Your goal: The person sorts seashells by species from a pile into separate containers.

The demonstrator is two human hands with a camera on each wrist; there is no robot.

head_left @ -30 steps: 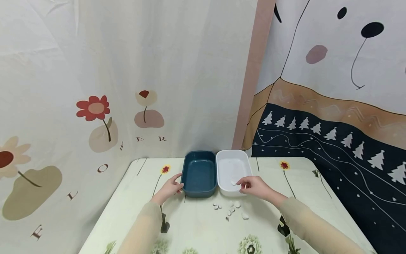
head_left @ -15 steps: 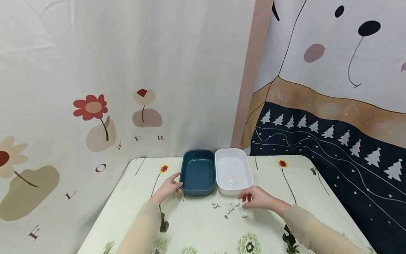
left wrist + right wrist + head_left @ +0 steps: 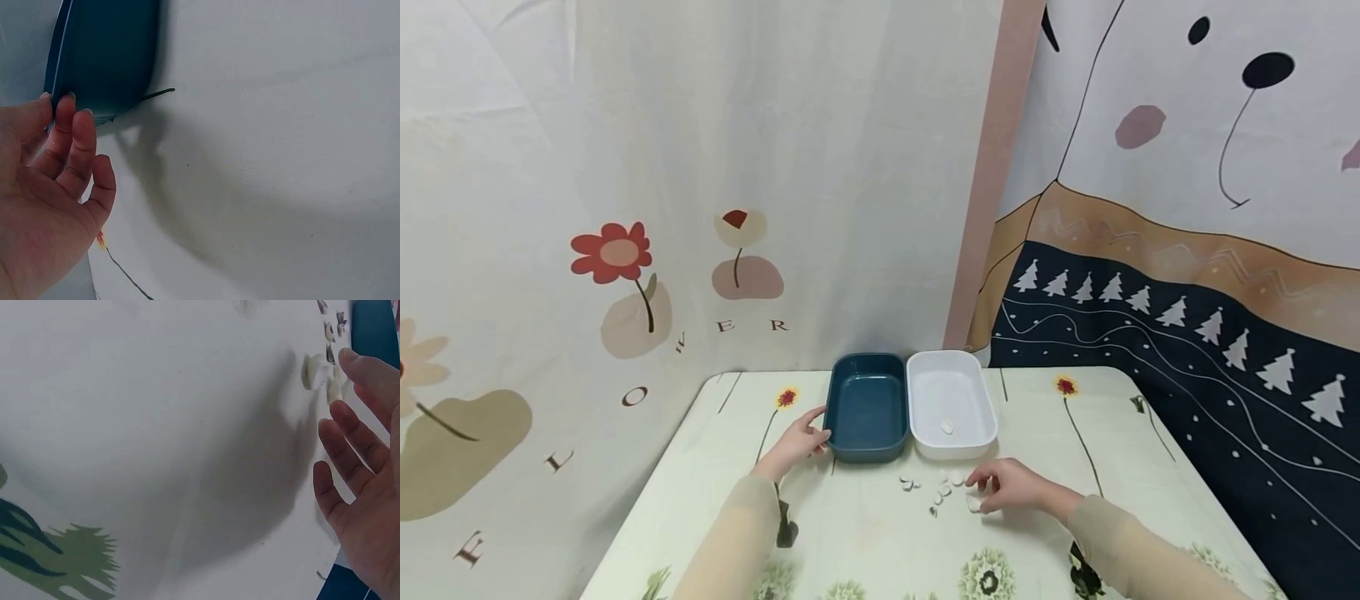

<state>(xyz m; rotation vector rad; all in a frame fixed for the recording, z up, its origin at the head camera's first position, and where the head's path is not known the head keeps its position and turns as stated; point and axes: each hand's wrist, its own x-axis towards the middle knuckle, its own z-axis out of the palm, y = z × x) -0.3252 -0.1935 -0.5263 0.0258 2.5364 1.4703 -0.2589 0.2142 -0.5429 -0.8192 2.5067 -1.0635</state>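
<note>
The left hand (image 3: 795,443) rests open-fingered against the blue tray (image 3: 867,406). The right hand (image 3: 1009,485), fingers loose, touches white pebbles (image 3: 955,480) mid-table (image 3: 865,542)

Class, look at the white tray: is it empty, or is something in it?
Not empty. One small white pebble lies inside the white tray, near its front; more pebbles lie on the table.

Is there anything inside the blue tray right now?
No. In the head view the blue tray shows only its bare bottom, while the single white piece lies in the white tray.
</note>
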